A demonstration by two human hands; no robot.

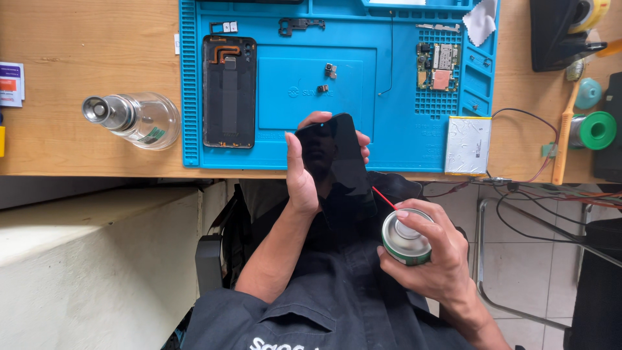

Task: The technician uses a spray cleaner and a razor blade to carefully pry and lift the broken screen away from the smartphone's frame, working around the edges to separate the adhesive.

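Left hand point(301, 178) grips screen point(337, 162) by its edges; right hand point(431, 256) wraps can point(405, 238), forefinger on nozzle. Best keep straw point(383, 198) at the screen's edge; short bursts, panel steady.

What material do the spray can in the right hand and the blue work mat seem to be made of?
Spray can: likely metal, shiny rim around its top.
Blue work mat: probably silicone or rubber, matte with moulded compartments and ridges.

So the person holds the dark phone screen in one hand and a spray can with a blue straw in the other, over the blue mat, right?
Not quite: the straw is red, not blue. The head view shows the left hand holding the dark phone screen and the right hand gripping the spray can, its thin red straw aimed at the screen, at the near edge of the blue mat.
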